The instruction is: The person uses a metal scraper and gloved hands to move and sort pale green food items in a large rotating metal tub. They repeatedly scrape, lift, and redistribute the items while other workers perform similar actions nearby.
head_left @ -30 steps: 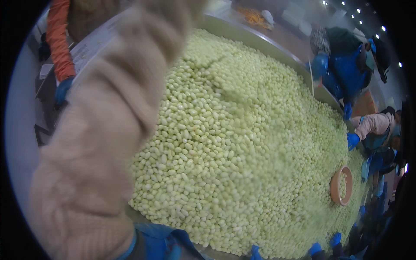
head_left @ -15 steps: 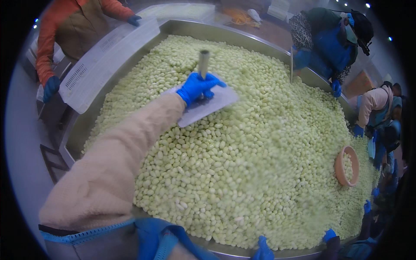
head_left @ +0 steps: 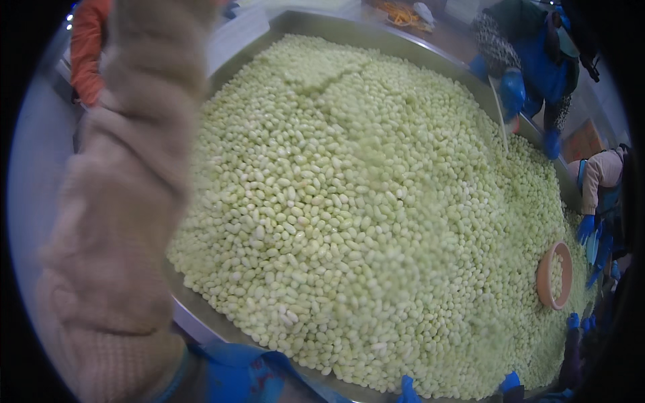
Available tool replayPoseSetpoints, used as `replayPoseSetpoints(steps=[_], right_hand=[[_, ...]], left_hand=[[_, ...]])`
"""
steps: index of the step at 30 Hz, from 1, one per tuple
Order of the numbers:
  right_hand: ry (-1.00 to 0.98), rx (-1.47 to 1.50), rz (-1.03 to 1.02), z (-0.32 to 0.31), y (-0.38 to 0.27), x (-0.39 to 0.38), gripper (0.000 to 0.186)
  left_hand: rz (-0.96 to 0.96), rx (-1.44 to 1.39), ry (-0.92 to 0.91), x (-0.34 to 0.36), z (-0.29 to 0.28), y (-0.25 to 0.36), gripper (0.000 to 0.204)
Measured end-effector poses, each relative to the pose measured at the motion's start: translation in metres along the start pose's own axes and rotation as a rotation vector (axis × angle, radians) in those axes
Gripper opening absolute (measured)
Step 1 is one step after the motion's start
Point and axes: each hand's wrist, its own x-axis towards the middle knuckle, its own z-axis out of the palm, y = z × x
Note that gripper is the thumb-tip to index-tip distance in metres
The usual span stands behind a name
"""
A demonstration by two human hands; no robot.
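My left arm (head_left: 127, 201), in a beige knit sleeve, rises blurred along the left side and out through the top edge, so my left hand is out of sight. It passes over a big steel vat (head_left: 222, 336) heaped with pale green oval pieces (head_left: 316, 221). The scraper seen a moment ago is out of view. I cannot see my right hand. A blue apron (head_left: 235, 376) on my body shows at the bottom.
Co-workers line the vat: an orange sleeve (head_left: 86, 60) at left, a bent person (head_left: 537, 67) at upper right, others (head_left: 601, 174) beside a terracotta bowl (head_left: 564, 269). Gloved hands (head_left: 408, 391) reach over the near rim. An orange heap (head_left: 403, 17) lies beyond.
My left hand, on a scraper over the pile half a second ago, has swung up out of view, the sleeve now filling the left. A furrow shows in the upper pile.
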Motion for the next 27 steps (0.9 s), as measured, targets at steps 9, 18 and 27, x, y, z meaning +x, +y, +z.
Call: replayPoseSetpoints(steps=[9,18,27], right_hand=[[-0.057,0.058,0.076,-0.003,-0.004,-0.002,0.037],[0.072,0.21,0.077,0.003,-0.007,0.006,0.04],[0.036,0.076,-0.002,0.001,-0.008,0.008,0.042]], left_hand=[[-0.55,0.063,-0.168,-0.108,0.147,-0.192,0.039],[-0.713,-0.083,-0.168,-0.098,0.067,-0.101,0.021],[-0.01,-0.197,0.092,0.036,-0.042,0.069,0.012]])
